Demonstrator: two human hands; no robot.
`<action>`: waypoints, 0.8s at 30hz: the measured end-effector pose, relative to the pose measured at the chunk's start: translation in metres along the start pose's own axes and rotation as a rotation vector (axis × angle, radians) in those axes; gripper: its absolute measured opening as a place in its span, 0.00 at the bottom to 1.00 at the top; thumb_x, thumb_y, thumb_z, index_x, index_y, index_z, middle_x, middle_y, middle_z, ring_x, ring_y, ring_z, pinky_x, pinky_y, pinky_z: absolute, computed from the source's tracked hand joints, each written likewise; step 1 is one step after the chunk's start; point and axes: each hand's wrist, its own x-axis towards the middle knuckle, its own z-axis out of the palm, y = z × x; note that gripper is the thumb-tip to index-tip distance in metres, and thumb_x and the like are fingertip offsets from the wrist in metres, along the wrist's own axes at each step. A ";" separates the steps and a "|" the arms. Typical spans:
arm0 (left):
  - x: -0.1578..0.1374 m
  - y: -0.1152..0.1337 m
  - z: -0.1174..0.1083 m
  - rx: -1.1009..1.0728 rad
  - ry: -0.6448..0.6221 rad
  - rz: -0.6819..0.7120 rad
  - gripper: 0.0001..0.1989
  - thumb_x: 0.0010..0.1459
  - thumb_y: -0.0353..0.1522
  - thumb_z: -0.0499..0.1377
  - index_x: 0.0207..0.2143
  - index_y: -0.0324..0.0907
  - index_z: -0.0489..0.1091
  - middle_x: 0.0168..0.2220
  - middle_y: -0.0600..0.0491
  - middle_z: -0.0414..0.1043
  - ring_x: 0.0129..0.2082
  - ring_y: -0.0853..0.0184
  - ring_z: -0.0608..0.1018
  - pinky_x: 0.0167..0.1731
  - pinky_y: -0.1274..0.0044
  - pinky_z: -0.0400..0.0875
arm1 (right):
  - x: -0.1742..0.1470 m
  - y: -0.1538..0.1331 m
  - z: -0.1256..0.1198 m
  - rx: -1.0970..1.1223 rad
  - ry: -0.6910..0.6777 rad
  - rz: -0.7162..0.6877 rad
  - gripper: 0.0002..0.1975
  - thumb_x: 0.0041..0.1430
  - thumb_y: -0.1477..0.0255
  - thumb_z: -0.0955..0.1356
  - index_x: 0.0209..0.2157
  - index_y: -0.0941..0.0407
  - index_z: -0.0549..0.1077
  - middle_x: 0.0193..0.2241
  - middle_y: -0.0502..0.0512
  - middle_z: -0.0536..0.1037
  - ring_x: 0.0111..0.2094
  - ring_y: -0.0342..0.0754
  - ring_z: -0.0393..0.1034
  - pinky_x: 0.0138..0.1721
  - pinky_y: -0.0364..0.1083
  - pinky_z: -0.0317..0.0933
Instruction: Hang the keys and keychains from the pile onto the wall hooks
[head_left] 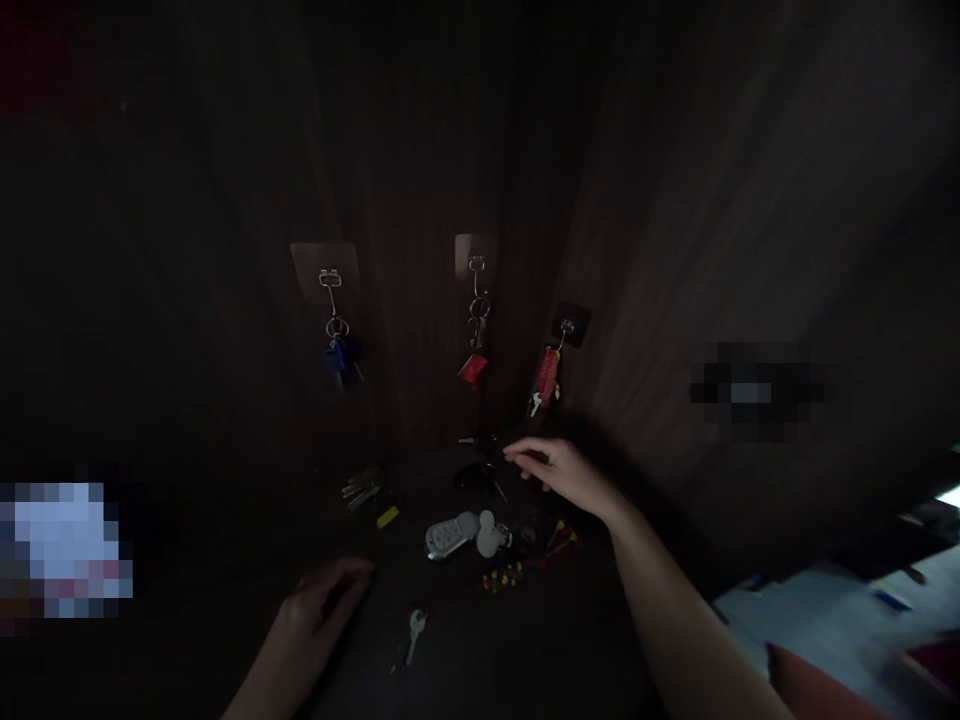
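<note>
My right hand [561, 470] hovers beside a dark key [484, 440], its fingers stretched out and holding nothing visible. Just below lies another black key set [480, 478]. My left hand [319, 610] rests low on the dark surface, thumb and forefinger apart. Nearest to it are a single silver key [416, 632] and a bunch of keys [363, 488] with a yellow tag [388, 517]. Between the hands are a grey remote fob [450, 536], a pale round tag [490, 536] and a colourful beaded strap [502, 577].
Three hooks on the dark wooden walls carry keys: a blue key set [337, 355] at left, keys with a red tag [473, 368] in the middle, a red key holder [547, 378] at right. A blurred pale surface [810, 625] shows at lower right.
</note>
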 end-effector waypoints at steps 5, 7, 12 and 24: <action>0.000 0.001 0.000 0.008 -0.007 -0.008 0.13 0.57 0.39 0.52 0.38 0.49 0.74 0.38 0.57 0.78 0.39 0.65 0.79 0.41 0.77 0.73 | -0.006 -0.006 0.016 0.094 -0.083 -0.009 0.11 0.53 0.65 0.66 0.32 0.58 0.75 0.26 0.51 0.75 0.26 0.43 0.67 0.26 0.41 0.59; 0.001 0.003 0.000 0.016 -0.009 -0.018 0.13 0.57 0.39 0.52 0.38 0.49 0.74 0.38 0.57 0.78 0.39 0.65 0.78 0.42 0.76 0.73 | -0.008 -0.013 0.026 0.076 -0.159 -0.092 0.10 0.53 0.65 0.67 0.32 0.57 0.76 0.26 0.51 0.75 0.29 0.43 0.68 0.31 0.42 0.60; 0.000 0.006 -0.001 0.010 -0.034 -0.026 0.13 0.58 0.39 0.52 0.39 0.48 0.73 0.39 0.55 0.78 0.40 0.65 0.78 0.43 0.75 0.72 | -0.017 -0.038 0.049 -0.026 -0.392 -0.317 0.05 0.48 0.67 0.71 0.29 0.53 0.77 0.48 0.52 0.70 0.49 0.49 0.64 0.51 0.48 0.55; -0.001 0.015 -0.006 -0.005 -0.071 -0.066 0.13 0.59 0.38 0.51 0.40 0.47 0.72 0.39 0.56 0.77 0.40 0.66 0.77 0.42 0.76 0.71 | -0.028 -0.027 0.067 -0.188 -0.495 -0.268 0.03 0.50 0.69 0.70 0.26 0.53 0.75 0.60 0.50 0.58 0.62 0.54 0.45 0.59 0.54 0.44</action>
